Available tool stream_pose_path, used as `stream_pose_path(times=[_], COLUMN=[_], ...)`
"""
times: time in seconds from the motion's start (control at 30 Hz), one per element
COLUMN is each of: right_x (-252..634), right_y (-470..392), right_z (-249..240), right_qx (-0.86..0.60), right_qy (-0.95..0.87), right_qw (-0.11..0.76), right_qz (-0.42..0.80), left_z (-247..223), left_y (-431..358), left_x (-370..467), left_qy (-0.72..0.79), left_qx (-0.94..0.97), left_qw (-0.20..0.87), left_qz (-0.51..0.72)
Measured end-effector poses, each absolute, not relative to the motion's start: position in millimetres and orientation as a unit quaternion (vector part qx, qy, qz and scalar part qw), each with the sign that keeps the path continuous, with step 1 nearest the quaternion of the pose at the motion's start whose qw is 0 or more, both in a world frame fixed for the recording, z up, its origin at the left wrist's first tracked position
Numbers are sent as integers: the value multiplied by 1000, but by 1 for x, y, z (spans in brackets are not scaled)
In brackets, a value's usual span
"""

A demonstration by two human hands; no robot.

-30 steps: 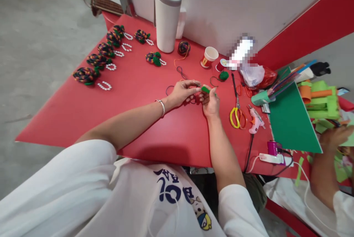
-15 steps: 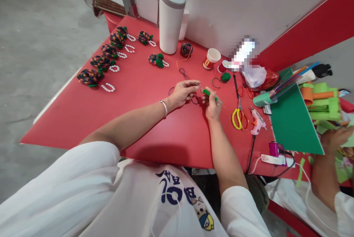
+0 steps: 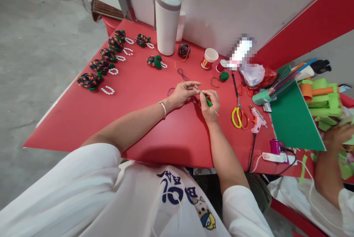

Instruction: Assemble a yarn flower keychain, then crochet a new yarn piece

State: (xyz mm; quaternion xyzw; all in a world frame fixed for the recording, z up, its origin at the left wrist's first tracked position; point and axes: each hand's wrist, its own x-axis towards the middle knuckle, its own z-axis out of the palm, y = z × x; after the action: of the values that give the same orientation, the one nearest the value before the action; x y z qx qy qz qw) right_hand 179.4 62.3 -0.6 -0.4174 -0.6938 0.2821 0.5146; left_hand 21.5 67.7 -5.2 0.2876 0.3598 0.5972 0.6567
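Observation:
My right hand (image 3: 211, 108) is closed round the green handle of a crochet hook (image 3: 208, 102), whose metal tip points up and left to my left fingertips. My left hand (image 3: 182, 94), with a bracelet at the wrist, pinches dark yarn (image 3: 194, 99); the stitches between the fingers are too small to make out. A strand of this yarn runs back to a multicoloured yarn ball (image 3: 184, 49). To the left lie several crocheted multicoloured pieces (image 3: 89, 80) with green parts and white bead loops (image 3: 107, 90).
A white bottle (image 3: 167, 21) stands at the back, with a paper cup (image 3: 209, 59), a red thread spool (image 3: 221, 66) and a green yarn ball (image 3: 224, 76) to its right. Yellow-handled scissors (image 3: 236, 117) and a pink glue gun (image 3: 258, 119) lie right of my hands. Another person's hand (image 3: 339, 133) is at far right.
My right hand has turned and closed in towards my left, and the hook now slants more steeply with its tip at the left fingertips. The left hand keeps its pinch.

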Motion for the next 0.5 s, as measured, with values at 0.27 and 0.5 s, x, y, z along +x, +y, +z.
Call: stream_pose_path(times=[0.27, 0.5], right_x=[182, 182], right_y=[64, 65], right_z=[-3, -3], right_qx=[-374, -395], right_qy=[-757, -726], right_qw=[482, 490], right_qz=[234, 276], left_z=[-6, -1], left_y=[67, 65], left_x=[22, 21], left_qy=[356, 334], left_qx=[293, 293], left_qw=[659, 656], left_qz=[593, 610])
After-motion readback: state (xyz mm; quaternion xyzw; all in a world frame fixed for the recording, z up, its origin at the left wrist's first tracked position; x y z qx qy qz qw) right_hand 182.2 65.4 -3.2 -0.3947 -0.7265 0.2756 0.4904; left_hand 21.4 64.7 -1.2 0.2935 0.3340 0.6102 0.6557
